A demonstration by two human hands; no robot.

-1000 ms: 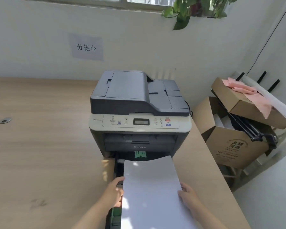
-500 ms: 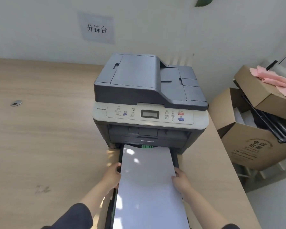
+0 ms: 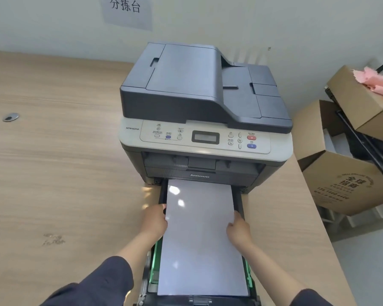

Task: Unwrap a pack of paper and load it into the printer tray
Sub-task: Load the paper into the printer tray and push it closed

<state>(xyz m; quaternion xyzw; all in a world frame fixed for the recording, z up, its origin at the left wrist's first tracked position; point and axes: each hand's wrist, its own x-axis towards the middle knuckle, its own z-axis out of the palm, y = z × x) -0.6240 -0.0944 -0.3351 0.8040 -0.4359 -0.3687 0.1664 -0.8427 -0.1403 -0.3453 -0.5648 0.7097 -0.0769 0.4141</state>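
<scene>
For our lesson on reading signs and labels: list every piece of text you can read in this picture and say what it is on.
"分拣台": paper sign on the wall.
"lenovo": front of the printer.
"M7615DNA": left end of the printer's control panel.
"全球招商": side of the cardboard box.
The phone-like number under it and the small labels by the buttons are too blurred to read.

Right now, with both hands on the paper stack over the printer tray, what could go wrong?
The paper stack looks slightly skewed in the tray; pushed in so, it may feed crooked. The left hand and right hand sit between paper and tray walls, so fingers could get pinched. If the green guide is not snug against the paper, sheets may shift.
</scene>
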